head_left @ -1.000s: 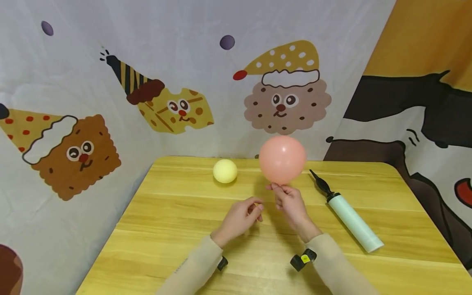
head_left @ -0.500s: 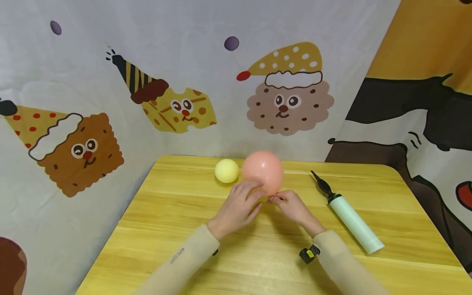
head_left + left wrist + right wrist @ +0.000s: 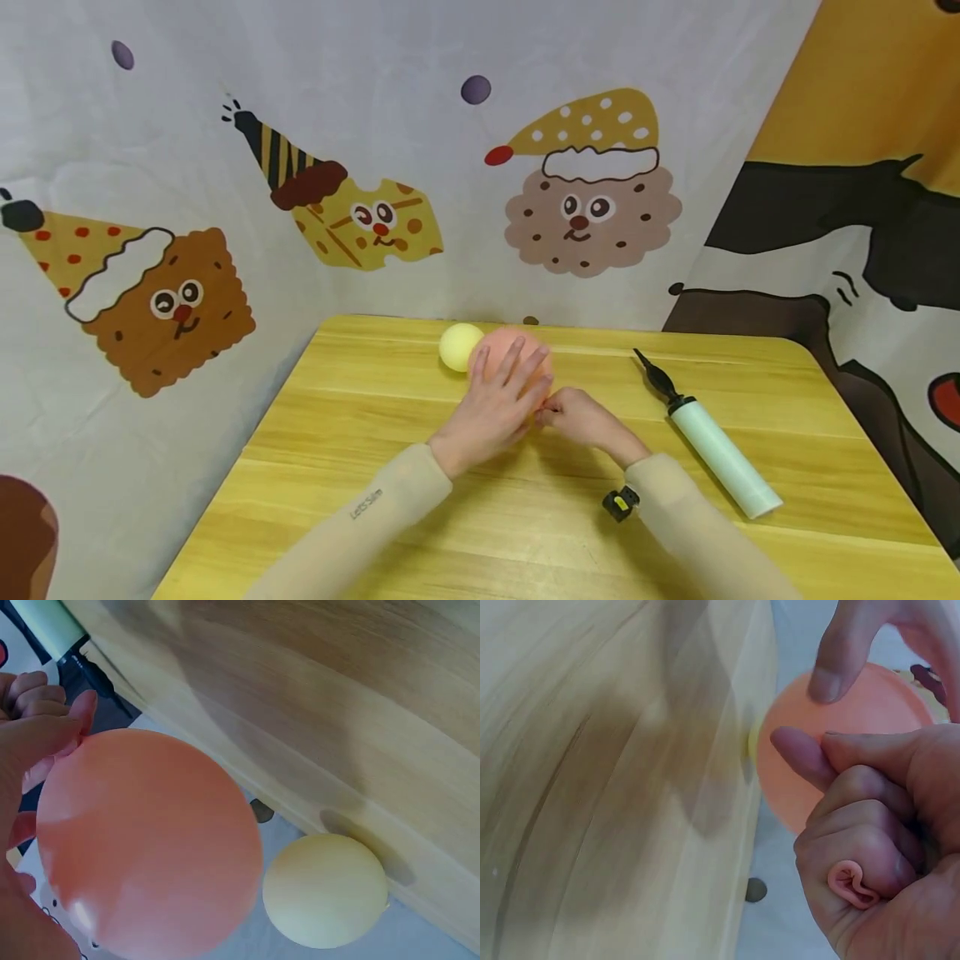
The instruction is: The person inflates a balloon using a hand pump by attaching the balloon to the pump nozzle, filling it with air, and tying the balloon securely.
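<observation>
The inflated pink balloon (image 3: 157,847) is gripped at its neck by my right hand (image 3: 581,417). In the right wrist view the fingers are curled, and the balloon's rolled lip (image 3: 853,885) pokes out of the fist. My left hand (image 3: 491,408) lies over the near side of the balloon, its fingers spread and fairly straight, hiding much of it in the head view. Just behind and to the left is a smaller yellow balloon (image 3: 459,347) on the table.
A hand pump (image 3: 723,458) with a pale green barrel and black nozzle lies on the right of the wooden table (image 3: 315,467). Behind the table's far edge hangs a cloth (image 3: 390,83) printed with cartoon food.
The pink balloon has moved left and down, toward the yellow one, with my right hand still at its neck. My left hand has come up from the table and spread over the balloon.
</observation>
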The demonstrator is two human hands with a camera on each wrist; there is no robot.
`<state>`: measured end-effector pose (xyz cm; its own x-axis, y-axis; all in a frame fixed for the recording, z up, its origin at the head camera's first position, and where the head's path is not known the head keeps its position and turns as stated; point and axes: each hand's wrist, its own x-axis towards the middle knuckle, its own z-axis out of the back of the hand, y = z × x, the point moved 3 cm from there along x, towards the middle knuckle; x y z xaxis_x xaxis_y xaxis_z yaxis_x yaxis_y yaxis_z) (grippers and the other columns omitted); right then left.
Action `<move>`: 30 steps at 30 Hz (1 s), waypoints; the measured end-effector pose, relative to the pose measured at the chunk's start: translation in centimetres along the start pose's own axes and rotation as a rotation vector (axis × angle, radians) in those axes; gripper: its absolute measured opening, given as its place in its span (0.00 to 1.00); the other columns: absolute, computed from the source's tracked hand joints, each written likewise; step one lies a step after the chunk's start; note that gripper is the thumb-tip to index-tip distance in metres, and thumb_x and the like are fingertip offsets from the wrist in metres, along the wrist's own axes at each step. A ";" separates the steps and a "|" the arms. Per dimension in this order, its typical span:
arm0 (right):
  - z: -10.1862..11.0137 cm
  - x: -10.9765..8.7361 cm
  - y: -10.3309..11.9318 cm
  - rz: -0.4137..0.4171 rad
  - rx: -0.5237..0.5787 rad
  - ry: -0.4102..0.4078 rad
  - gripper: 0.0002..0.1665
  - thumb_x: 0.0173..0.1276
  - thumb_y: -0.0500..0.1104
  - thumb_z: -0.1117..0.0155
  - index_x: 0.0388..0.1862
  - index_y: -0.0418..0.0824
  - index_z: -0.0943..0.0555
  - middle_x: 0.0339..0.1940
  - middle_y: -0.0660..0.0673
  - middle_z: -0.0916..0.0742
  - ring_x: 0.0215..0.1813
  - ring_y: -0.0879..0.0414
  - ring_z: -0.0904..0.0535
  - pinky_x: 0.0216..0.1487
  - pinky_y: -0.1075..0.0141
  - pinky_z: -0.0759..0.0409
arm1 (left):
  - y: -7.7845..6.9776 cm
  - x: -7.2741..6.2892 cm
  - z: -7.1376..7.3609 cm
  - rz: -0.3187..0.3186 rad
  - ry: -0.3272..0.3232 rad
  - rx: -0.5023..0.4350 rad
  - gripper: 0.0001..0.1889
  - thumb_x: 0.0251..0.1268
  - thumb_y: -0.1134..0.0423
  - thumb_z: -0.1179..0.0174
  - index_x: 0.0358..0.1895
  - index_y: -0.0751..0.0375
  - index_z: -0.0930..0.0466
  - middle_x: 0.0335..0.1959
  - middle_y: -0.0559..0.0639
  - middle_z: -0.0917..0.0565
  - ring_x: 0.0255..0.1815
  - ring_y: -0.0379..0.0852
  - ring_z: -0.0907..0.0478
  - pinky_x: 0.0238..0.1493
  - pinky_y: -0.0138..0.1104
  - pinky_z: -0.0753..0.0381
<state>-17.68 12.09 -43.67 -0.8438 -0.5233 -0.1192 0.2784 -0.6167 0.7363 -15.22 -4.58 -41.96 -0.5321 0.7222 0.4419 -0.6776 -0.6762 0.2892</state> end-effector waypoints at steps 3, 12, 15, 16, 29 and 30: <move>-0.3 0.1 0.7 0.052 -0.039 0.022 0.10 0.74 0.35 0.37 0.33 0.35 0.12 0.27 0.47 0.13 0.26 0.61 0.27 0.30 0.66 0.25 | -0.1 0.2 -0.1 0.015 0.026 0.014 0.40 0.57 0.38 0.25 0.72 0.49 0.27 0.85 0.55 0.53 0.84 0.64 0.60 0.75 0.70 0.53; -0.7 -0.4 2.1 0.150 -0.177 -0.010 0.04 0.75 0.39 0.34 0.39 0.43 0.14 0.32 0.54 0.13 0.36 0.60 0.19 0.41 0.62 0.18 | -0.7 0.4 0.0 -0.042 0.172 0.131 0.33 0.64 0.44 0.28 0.71 0.48 0.24 0.82 0.47 0.41 0.84 0.59 0.54 0.75 0.69 0.49; -1.0 -0.6 1.9 0.102 -0.131 -0.017 0.08 0.76 0.39 0.35 0.37 0.39 0.12 0.26 0.53 0.15 0.28 0.62 0.24 0.32 0.66 0.23 | -0.6 0.2 0.0 -0.010 0.198 0.096 0.22 0.65 0.50 0.27 0.60 0.45 0.17 0.73 0.49 0.27 0.81 0.59 0.43 0.74 0.69 0.49; -1.1 -0.6 1.8 0.081 -0.108 -0.022 0.10 0.76 0.40 0.35 0.35 0.38 0.12 0.22 0.53 0.18 0.25 0.62 0.27 0.28 0.68 0.26 | -0.6 0.1 -0.1 0.009 0.202 0.083 0.17 0.65 0.50 0.28 0.56 0.44 0.16 0.69 0.49 0.23 0.80 0.60 0.40 0.74 0.70 0.49; -1.5 -2.9 0.2 0.052 0.036 -0.089 0.15 0.83 0.38 0.48 0.42 0.40 0.14 0.17 0.54 0.28 0.17 0.64 0.42 0.19 0.71 0.39 | 1.5 -2.4 -0.5 0.193 0.232 0.047 0.07 0.58 0.53 0.24 0.36 0.44 0.12 0.46 0.48 0.17 0.63 0.56 0.26 0.73 0.71 0.46; -1.4 -3.0 0.3 0.059 0.027 -0.089 0.14 0.82 0.37 0.48 0.42 0.40 0.14 0.18 0.53 0.27 0.18 0.64 0.41 0.20 0.70 0.38 | 1.6 -2.6 -0.6 0.194 0.229 0.053 0.07 0.58 0.53 0.24 0.36 0.45 0.12 0.48 0.49 0.17 0.65 0.57 0.26 0.73 0.71 0.46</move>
<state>-14.43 12.66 -44.02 -0.8641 -0.5031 -0.0159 0.3177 -0.5697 0.7580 -15.19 -7.41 -43.11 -0.7539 0.5887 0.2916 -0.5277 -0.8071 0.2649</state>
